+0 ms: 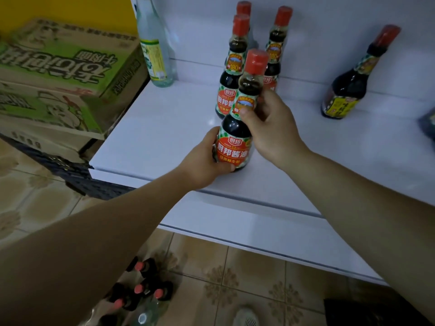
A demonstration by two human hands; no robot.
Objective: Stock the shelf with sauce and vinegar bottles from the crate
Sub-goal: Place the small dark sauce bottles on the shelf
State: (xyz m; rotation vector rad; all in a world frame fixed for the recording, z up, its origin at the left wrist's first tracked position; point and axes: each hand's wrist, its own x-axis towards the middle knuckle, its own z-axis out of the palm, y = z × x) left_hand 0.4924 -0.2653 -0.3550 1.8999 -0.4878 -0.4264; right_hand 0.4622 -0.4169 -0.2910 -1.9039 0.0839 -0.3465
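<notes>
Hands [237, 140] round bottle [235, 135] near shelf [153, 147] edge

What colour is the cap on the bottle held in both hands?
Red, on the dark sauce bottle, seen clearly in the head view.

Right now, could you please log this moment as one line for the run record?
step: placing soy sauce bottle on shelf | left hand: base | right hand: neck | behind: three matching bottles
</notes>
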